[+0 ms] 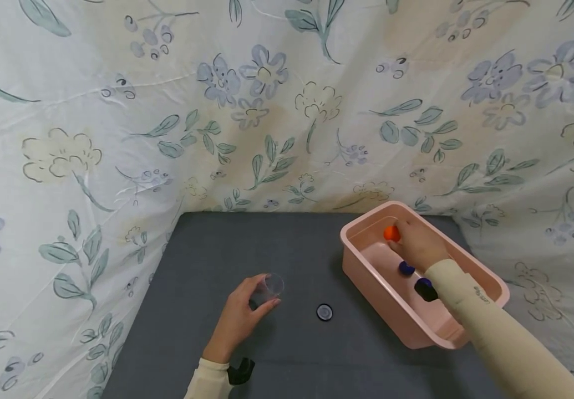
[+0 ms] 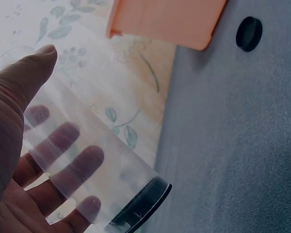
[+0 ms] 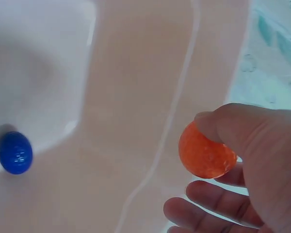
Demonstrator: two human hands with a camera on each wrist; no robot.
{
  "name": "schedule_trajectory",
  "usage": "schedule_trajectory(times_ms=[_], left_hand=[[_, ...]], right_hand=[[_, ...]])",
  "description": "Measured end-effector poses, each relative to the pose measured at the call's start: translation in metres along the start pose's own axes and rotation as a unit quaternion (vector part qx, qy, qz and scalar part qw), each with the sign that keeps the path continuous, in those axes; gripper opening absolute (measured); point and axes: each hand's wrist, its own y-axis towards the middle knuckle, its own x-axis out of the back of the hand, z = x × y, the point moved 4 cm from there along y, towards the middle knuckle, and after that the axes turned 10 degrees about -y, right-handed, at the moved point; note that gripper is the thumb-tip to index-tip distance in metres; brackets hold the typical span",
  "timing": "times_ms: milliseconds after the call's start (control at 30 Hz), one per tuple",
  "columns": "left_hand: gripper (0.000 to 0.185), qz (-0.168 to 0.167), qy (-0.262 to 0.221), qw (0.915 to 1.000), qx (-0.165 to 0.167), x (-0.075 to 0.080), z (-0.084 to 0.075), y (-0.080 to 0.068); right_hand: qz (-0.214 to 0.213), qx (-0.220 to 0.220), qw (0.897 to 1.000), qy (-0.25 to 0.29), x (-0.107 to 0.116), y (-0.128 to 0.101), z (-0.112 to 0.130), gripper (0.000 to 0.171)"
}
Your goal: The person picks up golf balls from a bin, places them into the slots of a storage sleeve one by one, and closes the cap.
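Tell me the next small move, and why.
Probably bring the orange ball toward the clear tube: the right hand pinches the ball at the pink bin, the left hand holds the tube, no ball shows inside it, and the black cap lies apart.

Bin on bench; cap left of it, tube farther left in left hand. Balls in bin, another ball in right hand over bin's far end.

I'm pinching an orange ball in my right hand, thumb pressing its upper side! Over at far left, a glossy blue ball is resting inside the pale pink bin, and leaf-patterned cloth is showing at upper right.
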Motion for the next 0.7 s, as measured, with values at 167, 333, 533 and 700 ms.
schedule_trajectory(times_ms=[167, 333, 533, 700], left_hand=[[0.058, -0.001, -0.003, 1.0000, -0.003, 0.001, -0.001, 0.000], [0.059, 0.001, -0.001, 1.0000, -0.008, 0.001, -0.001, 0.000], [0.058, 0.003, 0.001, 0.9999, -0.012, -0.002, -0.002, -0.001], [0.057, 0.007, -0.005, 0.9999, -0.011, -0.005, -0.001, -0.002]], right_hand=[[-0.009, 0.001, 1.000, 0.029, 0.018, -0.012, 0.013, 0.047], [-0.036, 0.019, 0.997, 0.063, 0.035, -0.024, 0.035, 0.048], [-0.084, 0.067, 0.989, 0.105, 0.046, -0.034, 0.067, 0.041], [-0.150, 0.119, 0.974, 0.118, 0.045, -0.044, 0.092, 0.034]])
